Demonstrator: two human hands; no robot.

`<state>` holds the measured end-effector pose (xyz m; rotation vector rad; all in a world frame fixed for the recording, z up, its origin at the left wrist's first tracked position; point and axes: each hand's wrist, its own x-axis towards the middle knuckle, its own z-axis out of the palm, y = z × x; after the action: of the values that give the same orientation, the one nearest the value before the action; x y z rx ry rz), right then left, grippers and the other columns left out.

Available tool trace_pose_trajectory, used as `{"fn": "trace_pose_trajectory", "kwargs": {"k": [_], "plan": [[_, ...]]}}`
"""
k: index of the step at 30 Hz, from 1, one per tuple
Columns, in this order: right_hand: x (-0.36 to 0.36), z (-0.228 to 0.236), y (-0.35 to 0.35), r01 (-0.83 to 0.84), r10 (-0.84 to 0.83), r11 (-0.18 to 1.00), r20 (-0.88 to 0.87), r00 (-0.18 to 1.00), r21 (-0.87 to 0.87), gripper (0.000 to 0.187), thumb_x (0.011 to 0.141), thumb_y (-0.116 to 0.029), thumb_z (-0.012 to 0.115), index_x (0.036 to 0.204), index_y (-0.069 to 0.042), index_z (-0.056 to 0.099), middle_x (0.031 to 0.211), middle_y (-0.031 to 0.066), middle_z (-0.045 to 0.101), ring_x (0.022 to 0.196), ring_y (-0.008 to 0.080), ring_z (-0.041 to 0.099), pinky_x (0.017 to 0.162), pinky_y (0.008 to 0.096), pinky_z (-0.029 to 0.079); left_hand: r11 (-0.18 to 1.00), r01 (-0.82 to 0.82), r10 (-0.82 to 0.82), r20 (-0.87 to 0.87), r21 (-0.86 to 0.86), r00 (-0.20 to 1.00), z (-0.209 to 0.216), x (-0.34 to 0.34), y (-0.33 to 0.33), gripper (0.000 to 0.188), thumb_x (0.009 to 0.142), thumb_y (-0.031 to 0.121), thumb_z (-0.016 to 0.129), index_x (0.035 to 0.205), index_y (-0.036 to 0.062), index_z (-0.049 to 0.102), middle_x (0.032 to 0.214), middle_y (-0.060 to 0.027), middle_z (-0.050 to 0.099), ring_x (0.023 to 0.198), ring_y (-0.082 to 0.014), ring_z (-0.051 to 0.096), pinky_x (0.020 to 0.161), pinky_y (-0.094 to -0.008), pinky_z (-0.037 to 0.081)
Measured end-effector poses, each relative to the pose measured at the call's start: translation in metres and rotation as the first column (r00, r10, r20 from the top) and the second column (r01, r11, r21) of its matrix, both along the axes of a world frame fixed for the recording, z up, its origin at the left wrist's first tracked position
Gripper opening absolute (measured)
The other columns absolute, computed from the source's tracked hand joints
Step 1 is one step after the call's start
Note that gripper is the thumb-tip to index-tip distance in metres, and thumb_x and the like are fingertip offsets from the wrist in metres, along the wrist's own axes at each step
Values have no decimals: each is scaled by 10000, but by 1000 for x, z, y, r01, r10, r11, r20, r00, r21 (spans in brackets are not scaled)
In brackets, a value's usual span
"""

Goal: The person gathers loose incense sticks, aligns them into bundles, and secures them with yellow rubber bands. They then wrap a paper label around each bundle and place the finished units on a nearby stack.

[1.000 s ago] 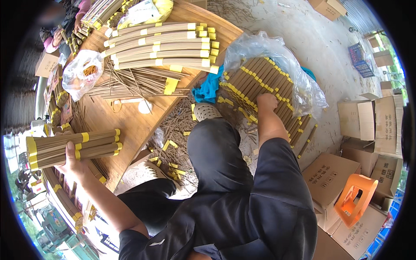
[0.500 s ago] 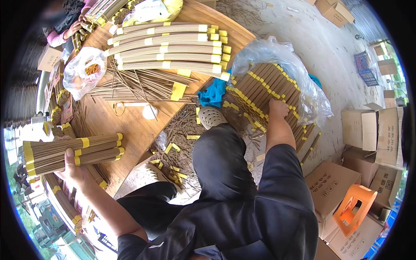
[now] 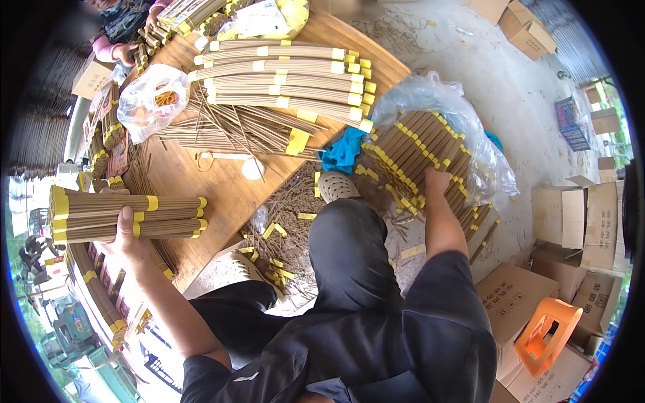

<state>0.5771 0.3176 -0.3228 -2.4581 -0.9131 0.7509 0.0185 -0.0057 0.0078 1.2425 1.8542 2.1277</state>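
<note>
My left hand (image 3: 124,235) is wrapped round several bundles of brown incense sticks (image 3: 171,218), banded in yellow. It holds them nearly level above the left edge of the wooden table, thumb on the near side. Over on the right, my right hand (image 3: 438,178) is closed at a yellow-banded bundle (image 3: 440,163) in a large stack of incense bundles (image 3: 410,138); its fingertips are partly hidden. Clear plastic sheeting (image 3: 480,134) wraps the stack's far and right sides. Long incense bundles (image 3: 282,70) lie in rows on the table (image 3: 228,191), with loose sticks (image 3: 235,127) beside them.
A plastic bag (image 3: 151,111) with orange bands inside and a white round object (image 3: 253,168) lie on the table. Blue cloth (image 3: 342,151) hangs by its corner. Stick scraps litter the floor. Cardboard boxes (image 3: 514,295) and an orange stool (image 3: 547,336) stand right. Another person's hands (image 3: 124,54) work far left.
The whole view has shifted slightly, moving the scene rightward. The bundles in my left hand have tipped a little toward level. My right hand stays at the stack.
</note>
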Motion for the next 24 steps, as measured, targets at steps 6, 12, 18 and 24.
{"fn": "trace_pose_trajectory", "kwargs": {"k": [6,12,18,24], "plan": [[-51,81,-111,-387,501,663,3,865,641,436,769,-195,785,1103,20,604,851,122,689,770,204,682,735,367,552,996,-87,87,13,21,996,-11,-4,0,531,791,-39,789,1281,-49,584,1118,-159,688,1017,-251,673,1007,-400,508],[-124,201,-113,-342,842,100,104,530,934,229,777,6,788,944,-21,633,807,34,651,690,128,617,658,293,526,983,-162,164,10,-88,986,10,13,1,623,737,83,883,1270,16,568,1132,-108,670,1006,-196,648,937,-357,519],[-248,314,-137,-240,987,145,-157,-31,960,274,826,123,697,982,-35,536,885,15,572,795,115,591,678,279,513,977,-125,153,156,-175,976,37,38,2,744,675,150,896,1310,41,524,1180,-112,650,1046,-223,652,953,-382,533],[-406,336,-175,-218,966,63,-115,-234,974,235,834,30,751,977,-52,583,848,5,612,750,102,598,678,267,524,998,-48,50,39,-47,998,26,17,-2,824,674,93,918,1369,40,479,1238,-86,655,1127,-182,644,1006,-356,533]]}}
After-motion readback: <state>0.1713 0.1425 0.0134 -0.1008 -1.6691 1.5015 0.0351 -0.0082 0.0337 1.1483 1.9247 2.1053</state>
